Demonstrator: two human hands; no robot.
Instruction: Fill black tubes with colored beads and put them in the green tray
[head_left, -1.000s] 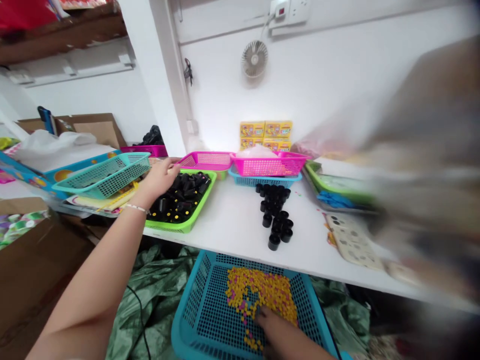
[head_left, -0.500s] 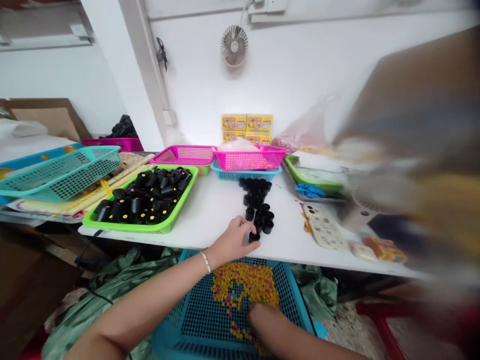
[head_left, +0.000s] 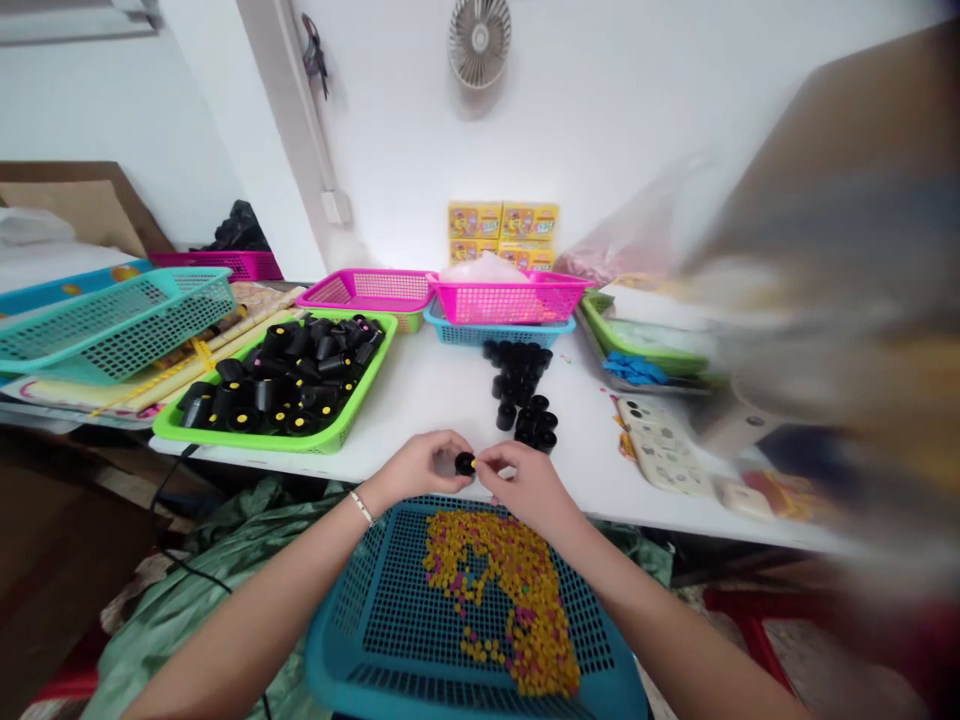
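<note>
My left hand point(head_left: 431, 466) grips a small black cylinder point(head_left: 464, 464) above the front edge of the white table. At its end, my right hand point(head_left: 521, 477) pinches a small yellow piece point(head_left: 474, 464) against the cylinder. More black cylinders point(head_left: 535, 425) stand in a cluster just behind my hands. Below my forearms, a blue mesh basket point(head_left: 397, 620) holds many small yellow and pink pieces point(head_left: 544, 630). To the left, a lime green basket point(head_left: 349, 425) is heaped with black cylinders, several with yellow or pink centres.
Pink baskets point(head_left: 510, 300) and a light blue one point(head_left: 487, 334) stand at the back, before yellow boxes point(head_left: 502, 222). A patterned phone point(head_left: 660, 445) lies on the right of the white table point(head_left: 427, 395). A teal basket point(head_left: 112, 320) sits far left; a fan point(head_left: 480, 42) hangs on the wall.
My left hand has lifted a black cylinder off the table and moved slightly left. My right hand has come up from the blue basket with a yellow piece and met it.
</note>
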